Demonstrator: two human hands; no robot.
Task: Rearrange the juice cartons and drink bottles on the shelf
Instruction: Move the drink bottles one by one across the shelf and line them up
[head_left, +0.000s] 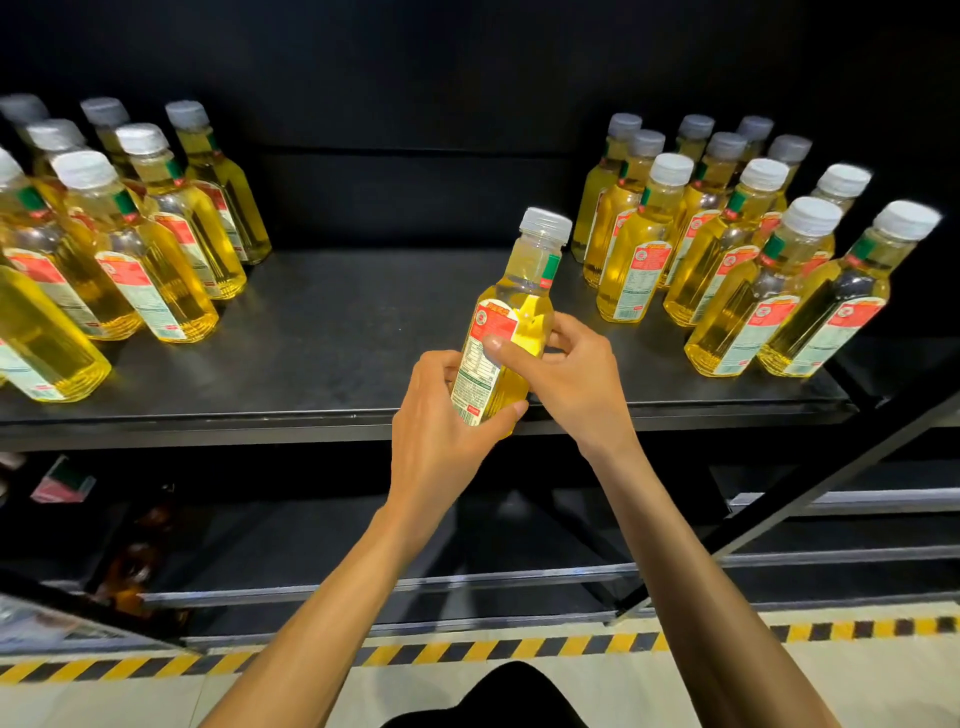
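Note:
A yellow drink bottle (519, 291) with a white cap and a red-and-white label stands tilted over the front edge of the black shelf (322, 332). My left hand (441, 421) grips its base from the left and below. My right hand (566, 379) holds its middle from the right, thumb across the label. A group of several like bottles (130, 244) stands at the shelf's left. Another group of several bottles (737, 249) stands at the right.
A bare stretch of black shelf lies between the two bottle groups. Lower shelf rails (415, 582) run below, with dark bottles (135, 561) at lower left. A slanted metal brace (810, 499) crosses at right. Yellow-black hazard tape (467, 654) marks the floor.

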